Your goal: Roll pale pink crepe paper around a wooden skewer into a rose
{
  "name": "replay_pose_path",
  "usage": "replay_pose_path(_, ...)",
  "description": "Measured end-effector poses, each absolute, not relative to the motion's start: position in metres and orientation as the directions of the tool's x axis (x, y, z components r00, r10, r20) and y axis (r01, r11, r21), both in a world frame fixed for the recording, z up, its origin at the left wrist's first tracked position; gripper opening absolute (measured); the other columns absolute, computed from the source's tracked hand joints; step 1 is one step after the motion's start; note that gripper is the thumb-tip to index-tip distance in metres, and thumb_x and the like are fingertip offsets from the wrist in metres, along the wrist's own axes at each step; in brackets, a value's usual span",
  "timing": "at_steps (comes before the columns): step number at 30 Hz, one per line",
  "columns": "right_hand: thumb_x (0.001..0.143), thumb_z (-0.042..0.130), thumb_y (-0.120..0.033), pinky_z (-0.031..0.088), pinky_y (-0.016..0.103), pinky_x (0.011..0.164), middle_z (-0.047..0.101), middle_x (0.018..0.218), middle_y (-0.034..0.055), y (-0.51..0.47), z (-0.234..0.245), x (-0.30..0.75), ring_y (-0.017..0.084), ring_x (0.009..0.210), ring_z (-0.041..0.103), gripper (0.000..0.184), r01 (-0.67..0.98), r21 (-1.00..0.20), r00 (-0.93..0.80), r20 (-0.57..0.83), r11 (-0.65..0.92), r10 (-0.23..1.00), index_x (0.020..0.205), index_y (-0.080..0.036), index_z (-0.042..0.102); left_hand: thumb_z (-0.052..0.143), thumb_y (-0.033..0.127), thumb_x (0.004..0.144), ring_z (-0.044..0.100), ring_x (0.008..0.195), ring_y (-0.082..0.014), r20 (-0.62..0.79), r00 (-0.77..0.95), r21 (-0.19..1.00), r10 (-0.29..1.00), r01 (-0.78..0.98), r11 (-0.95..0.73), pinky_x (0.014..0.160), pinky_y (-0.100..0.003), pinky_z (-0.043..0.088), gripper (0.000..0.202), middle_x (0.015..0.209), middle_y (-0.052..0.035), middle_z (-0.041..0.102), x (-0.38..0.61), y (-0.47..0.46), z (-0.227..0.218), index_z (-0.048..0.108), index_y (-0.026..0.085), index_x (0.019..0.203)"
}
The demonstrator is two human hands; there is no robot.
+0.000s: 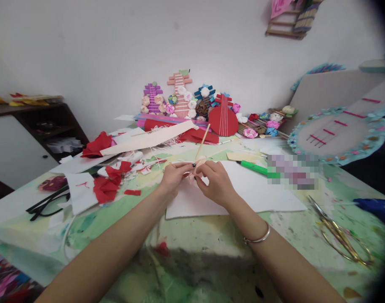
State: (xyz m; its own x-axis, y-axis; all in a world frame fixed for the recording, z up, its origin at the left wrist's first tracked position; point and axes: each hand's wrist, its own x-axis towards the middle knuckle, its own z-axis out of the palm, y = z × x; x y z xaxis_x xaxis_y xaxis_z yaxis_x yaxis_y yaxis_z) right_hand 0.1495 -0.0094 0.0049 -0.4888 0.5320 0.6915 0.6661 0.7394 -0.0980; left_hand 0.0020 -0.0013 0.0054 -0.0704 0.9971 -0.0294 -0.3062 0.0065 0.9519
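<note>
Both hands meet over a white foam board (pixel 258 195) at the table's middle. My left hand (pixel 175 179) is closed, pinching a thin pale peach paper piece (pixel 200 160) between thumb and fingers. My right hand (pixel 216 181), with a silver bangle on its wrist, pinches the same paper from the other side. The fingers hide much of the paper, so its full shape cannot be made out. A thin wooden stick (pixel 203 139) slants up just beyond the fingertips; whether it touches the paper is unclear.
Red paper scraps (pixel 107 187), black-framed glasses (pixel 50 206) and white offcuts lie left. To the right are a green-handled cutter (pixel 255 167), gold-handled scissors (pixel 339 235) and a blue-rimmed lute-shaped craft (pixel 334 130). Decorated lute models, including a red one (pixel 224 118), line the wall.
</note>
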Motion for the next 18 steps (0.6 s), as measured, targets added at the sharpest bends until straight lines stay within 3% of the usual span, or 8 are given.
replay_pose_path(11,0.086,0.044,-0.014,0.026,0.033,0.068,0.06,0.079,0.0066,-0.0107,0.0004,0.1409,0.019,0.078,0.047,0.014,0.759,0.189,-0.552,0.696,0.623,0.46,0.079,-0.016,0.055,0.075,0.025,0.051,0.058,0.074,-0.0148,-0.014,-0.076,0.951,0.997,-0.31,-0.01,0.07,-0.027,0.041,0.018,0.071,-0.0054,0.068,0.0044,0.0,-0.0001,0.072,0.014,0.065)
replay_pose_path(18,0.086,0.043,-0.01,0.023,0.034,0.067,0.058,0.081,0.0063,-0.0086,-0.0045,0.141,0.019,0.078,0.044,0.014,0.778,0.266,-0.565,0.692,0.569,0.448,0.079,-0.016,0.054,0.073,0.02,0.05,0.054,0.067,-0.012,-0.028,-0.102,0.944,0.994,-0.33,-0.007,0.066,-0.025,0.039,0.014,0.064,-0.0026,0.064,0.0087,-0.0013,0.0003,0.07,0.012,0.062)
